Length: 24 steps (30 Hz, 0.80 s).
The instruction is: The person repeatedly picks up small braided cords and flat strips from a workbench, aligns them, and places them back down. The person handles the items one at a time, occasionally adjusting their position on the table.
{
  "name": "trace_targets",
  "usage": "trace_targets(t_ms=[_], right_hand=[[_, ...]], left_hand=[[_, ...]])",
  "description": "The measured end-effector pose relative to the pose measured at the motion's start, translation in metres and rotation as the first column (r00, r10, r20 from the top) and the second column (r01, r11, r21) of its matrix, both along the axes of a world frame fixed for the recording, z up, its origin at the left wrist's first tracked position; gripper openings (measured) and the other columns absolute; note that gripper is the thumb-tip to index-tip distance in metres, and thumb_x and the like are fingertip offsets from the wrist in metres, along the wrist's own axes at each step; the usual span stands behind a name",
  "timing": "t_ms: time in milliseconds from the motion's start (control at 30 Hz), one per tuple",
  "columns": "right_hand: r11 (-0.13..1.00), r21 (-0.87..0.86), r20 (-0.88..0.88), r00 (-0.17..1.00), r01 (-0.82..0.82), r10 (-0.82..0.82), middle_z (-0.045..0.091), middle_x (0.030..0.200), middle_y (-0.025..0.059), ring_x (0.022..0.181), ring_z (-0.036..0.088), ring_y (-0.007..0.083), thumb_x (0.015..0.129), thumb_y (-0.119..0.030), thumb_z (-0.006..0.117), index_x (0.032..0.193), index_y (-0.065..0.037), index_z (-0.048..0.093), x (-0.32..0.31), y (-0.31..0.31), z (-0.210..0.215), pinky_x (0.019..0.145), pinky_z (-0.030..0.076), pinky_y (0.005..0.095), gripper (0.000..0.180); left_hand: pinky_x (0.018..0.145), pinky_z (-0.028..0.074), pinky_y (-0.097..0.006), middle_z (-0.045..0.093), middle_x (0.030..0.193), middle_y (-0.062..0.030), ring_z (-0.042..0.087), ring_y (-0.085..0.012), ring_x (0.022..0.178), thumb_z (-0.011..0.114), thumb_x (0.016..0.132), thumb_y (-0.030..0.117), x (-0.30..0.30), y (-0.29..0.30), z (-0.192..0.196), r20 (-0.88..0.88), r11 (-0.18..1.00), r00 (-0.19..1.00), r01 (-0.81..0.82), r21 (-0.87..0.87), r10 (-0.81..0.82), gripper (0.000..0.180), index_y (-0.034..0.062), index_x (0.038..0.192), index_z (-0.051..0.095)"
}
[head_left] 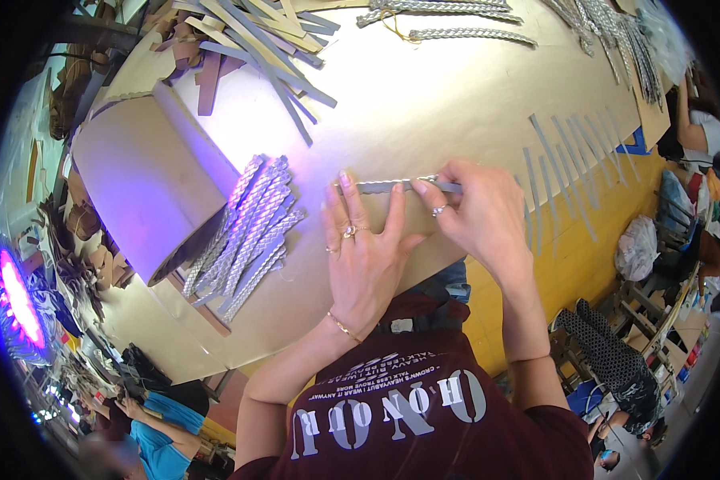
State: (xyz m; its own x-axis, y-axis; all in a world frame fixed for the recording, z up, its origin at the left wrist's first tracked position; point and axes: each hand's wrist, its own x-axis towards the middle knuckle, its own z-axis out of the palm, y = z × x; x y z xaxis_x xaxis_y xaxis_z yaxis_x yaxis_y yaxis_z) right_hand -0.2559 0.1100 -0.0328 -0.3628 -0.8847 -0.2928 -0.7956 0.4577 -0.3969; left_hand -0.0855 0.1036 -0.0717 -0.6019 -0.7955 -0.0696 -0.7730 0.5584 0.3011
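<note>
My left hand (pixel 368 252) lies with its fingers spread on the table, the fingertips pressing down a thin silver braided strap (pixel 378 187). A flat grey strip (pixel 450 187) runs along the strap toward the right. Thumb and fingers of my right hand (pixel 484 212) pinch the grey strip at the strap's right end. How far the strip is joined to the braid, I cannot tell. To the left of my left hand is a pile of silver braided straps (pixel 252 228).
A brown curved cardboard cover (pixel 148 176) stands at the left, beside a glowing purple lamp (pixel 20 296). Loose grey and tan strips (pixel 268 56) lie at the far left. More braids (pixel 472 34) are at the back; several grey strips (pixel 564 172) line the right edge. People sit nearby.
</note>
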Motion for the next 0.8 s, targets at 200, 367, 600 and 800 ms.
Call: trace_targets(t_ms=[200,367,600,800], right_hand=[[0.992,-0.053,0.187,0.977,0.117,-0.105,0.064,0.066,0.0109,0.056,0.061,0.0217,0.088,-0.026,0.072,0.083,-0.002,0.067,-0.017,0.011,0.000,0.055,0.045,0.0336,0.025],[0.991,0.004,0.212,0.969,0.132,-0.130,0.062,0.063,0.0108,0.053,0.057,0.0211,0.088,-0.025,0.072,0.085,-0.002,0.067,-0.022,0.008,0.002,0.054,0.043,0.0345,0.023],[0.991,0.032,0.201,0.971,0.128,-0.132,0.061,0.061,0.0115,0.054,0.058,0.0241,0.088,-0.025,0.072,0.084,-0.002,0.067,-0.022,0.004,0.004,0.055,0.043,0.0360,0.024],[0.988,0.043,0.165,0.974,0.147,-0.153,0.064,0.063,0.0129,0.058,0.063,0.0270,0.086,-0.025,0.073,0.083,-0.002,0.067,-0.015,0.007,0.004,0.057,0.046,0.0369,0.024]], left_hand=[[0.117,0.024,-0.055,0.029,0.159,-0.0186,0.027,-0.0411,0.146,0.069,0.087,0.035,-0.001,-0.002,-0.005,-0.065,0.987,0.995,0.090,0.135,-0.082,0.071,0.0074,0.147,0.043],[0.117,0.028,-0.049,0.029,0.159,-0.0164,0.030,-0.0321,0.147,0.064,0.090,0.041,-0.001,-0.005,-0.004,0.001,0.987,0.992,0.128,0.092,-0.129,0.072,0.0105,0.150,0.040],[0.117,0.026,-0.053,0.030,0.157,-0.0231,0.031,-0.0411,0.144,0.066,0.087,0.046,-0.013,0.001,0.003,0.053,0.993,0.992,0.110,0.048,-0.113,0.073,0.0145,0.148,0.043],[0.117,0.025,-0.054,0.030,0.156,-0.0265,0.030,-0.0447,0.144,0.066,0.085,0.052,-0.018,0.012,0.004,0.123,0.997,0.989,0.079,0.013,-0.080,0.075,0.0174,0.148,0.044]])
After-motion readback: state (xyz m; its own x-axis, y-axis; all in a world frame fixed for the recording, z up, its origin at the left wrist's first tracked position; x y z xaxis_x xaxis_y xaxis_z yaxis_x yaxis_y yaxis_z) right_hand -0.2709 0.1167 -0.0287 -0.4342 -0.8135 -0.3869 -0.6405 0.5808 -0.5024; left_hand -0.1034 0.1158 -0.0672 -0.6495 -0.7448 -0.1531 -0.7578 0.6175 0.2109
